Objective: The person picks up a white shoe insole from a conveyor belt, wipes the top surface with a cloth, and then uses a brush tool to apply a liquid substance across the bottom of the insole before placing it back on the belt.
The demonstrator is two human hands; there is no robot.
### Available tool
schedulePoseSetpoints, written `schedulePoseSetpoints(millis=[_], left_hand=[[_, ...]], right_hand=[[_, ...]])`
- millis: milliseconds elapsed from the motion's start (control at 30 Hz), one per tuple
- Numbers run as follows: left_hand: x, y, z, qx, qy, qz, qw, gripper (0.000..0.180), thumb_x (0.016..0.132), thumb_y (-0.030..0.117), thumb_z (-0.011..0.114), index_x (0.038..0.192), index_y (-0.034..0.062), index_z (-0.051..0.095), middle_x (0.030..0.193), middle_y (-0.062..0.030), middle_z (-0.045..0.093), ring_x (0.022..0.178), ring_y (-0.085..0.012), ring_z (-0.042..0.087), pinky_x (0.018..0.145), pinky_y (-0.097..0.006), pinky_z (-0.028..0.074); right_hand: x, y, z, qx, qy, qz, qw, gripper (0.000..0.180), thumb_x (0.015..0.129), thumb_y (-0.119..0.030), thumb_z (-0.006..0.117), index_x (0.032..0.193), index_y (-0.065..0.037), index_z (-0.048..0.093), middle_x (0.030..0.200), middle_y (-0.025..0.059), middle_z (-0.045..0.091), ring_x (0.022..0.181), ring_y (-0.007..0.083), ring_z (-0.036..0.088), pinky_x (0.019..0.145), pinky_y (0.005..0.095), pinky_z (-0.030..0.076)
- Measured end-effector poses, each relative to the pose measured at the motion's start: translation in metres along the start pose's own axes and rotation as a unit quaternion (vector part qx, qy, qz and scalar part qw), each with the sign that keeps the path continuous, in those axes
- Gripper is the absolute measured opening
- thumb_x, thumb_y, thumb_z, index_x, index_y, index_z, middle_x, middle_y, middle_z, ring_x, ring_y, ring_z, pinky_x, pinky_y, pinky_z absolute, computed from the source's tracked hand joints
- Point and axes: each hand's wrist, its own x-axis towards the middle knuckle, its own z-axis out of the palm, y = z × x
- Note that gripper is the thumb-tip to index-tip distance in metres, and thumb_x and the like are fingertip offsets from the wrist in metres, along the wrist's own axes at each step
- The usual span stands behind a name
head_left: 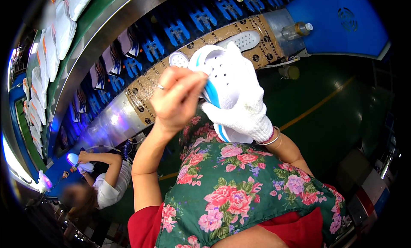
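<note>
And the gloved right hand (250, 113) grips the white shoe (223, 76), up by the near edge of the cardboard-topped ledge (145, 88); the left hand (177, 98) (bare, ringed) curls its fingers at the shoe's left side, pinching what, I cannot tell.

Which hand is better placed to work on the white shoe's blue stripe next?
Probably the left hand: it is bare, its fingertips close to the blue stripe, while the gloved right hand supports the white shoe.

the gloved hand (251, 107) has room rightward but a bottle (294, 31) ahead.
</note>
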Motion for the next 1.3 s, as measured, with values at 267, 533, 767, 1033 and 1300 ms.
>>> schedulePoseSetpoints(millis=[267,533,767,1033,1300], left_hand=[[0.008,0.003,0.009,-0.004,-0.049,0.002,0.999,0.02,0.074,-0.006,0.076,0.092,0.0002,0.071,0.082,-0.0094,0.063,0.066,-0.0185,0.061,0.056,-0.029,0.048],[0.053,-0.016,0.064,-0.23,0.049,-0.145,0.961,0.02,0.092,0.0,0.063,0.111,0.0008,0.06,0.096,-0.0054,0.06,0.074,-0.0069,0.053,0.062,-0.019,0.041],[0.121,-0.01,0.19,-0.476,0.129,-0.161,0.855,0.033,0.088,0.0,0.069,0.104,0.0105,0.042,0.095,-0.0046,0.053,0.081,-0.0104,0.055,0.068,-0.021,0.045],[0.048,-0.102,0.35,-0.182,-0.071,-0.246,0.949,0.041,0.1,0.035,0.05,0.112,-0.0034,0.057,0.109,-0.0219,0.06,0.107,-0.0326,0.056,0.093,-0.043,0.043],[-0.008,-0.1,0.279,-0.187,-0.171,-0.35,0.902,0.029,0.096,0.02,0.058,0.123,0.0111,0.066,0.125,-0.0175,0.05,0.103,-0.0274,0.061,0.087,-0.036,0.052]], right_hand=[[-0.003,0.007,-0.009,0.023,0.023,0.007,0.999,0.107,0.059,-0.018,0.085,0.15,0.0,0.03,0.132,0.0248,0.048,0.118,0.0371,0.057,0.096,0.0426,0.049],[-0.015,0.026,-0.063,-0.018,0.157,0.05,0.986,0.106,0.064,-0.017,0.082,0.15,0.007,0.023,0.14,0.0265,0.044,0.129,0.0355,0.049,0.107,0.0408,0.041],[-0.085,0.075,-0.098,-0.071,0.248,0.176,0.95,0.109,0.065,-0.013,0.084,0.151,0.004,0.02,0.141,0.0269,0.041,0.131,0.0397,0.045,0.107,0.045,0.04],[-0.136,0.124,-0.076,0.003,0.307,0.284,0.908,0.105,0.07,-0.012,0.082,0.153,0.0,0.019,0.147,0.024,0.037,0.136,0.036,0.041,0.11,0.0448,0.036],[-0.129,0.128,-0.078,-0.087,0.249,0.267,0.927,0.108,0.067,-0.014,0.084,0.153,-0.003,0.02,0.143,0.0242,0.04,0.131,0.0389,0.045,0.106,0.0443,0.042]])
